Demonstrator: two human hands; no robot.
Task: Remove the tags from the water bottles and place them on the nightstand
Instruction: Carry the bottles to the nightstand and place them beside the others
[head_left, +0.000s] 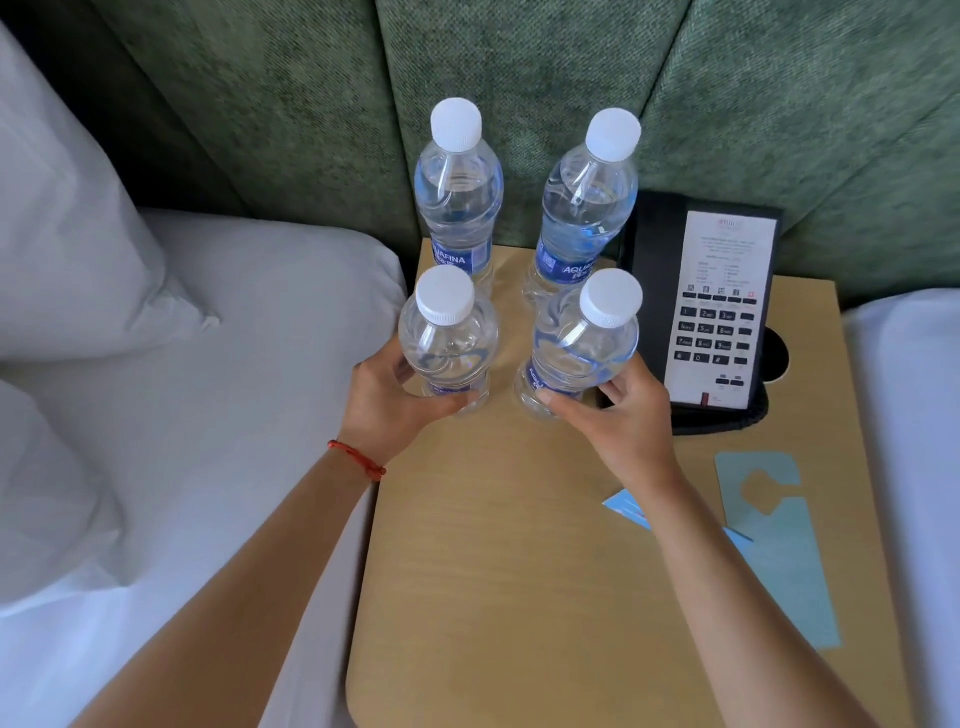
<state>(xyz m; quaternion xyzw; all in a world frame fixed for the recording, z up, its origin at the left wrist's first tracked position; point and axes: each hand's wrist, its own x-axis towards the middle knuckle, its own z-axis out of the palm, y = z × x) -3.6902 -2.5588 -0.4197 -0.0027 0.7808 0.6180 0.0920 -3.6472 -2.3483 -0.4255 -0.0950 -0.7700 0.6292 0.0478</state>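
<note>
Now four bottles stand on the nightstand (493, 571), two tags (774, 540) beside; each hand's fingers grip one front bottle.

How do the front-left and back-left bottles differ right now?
The front-left bottle is gripped low on its body by the left hand; the back-left bottle stands free, touched by no hand. The front-left bottle sits nearer the nightstand's front edge, the back-left one by the green headboard. Fingers cover part of the front label; the back label reads clearly. Both are upright, clear, white-capped, with no tag on the neck.

Hotel bedroom: keypad phone (711, 306), nightstand (519, 571), white bed (234, 338).
</note>
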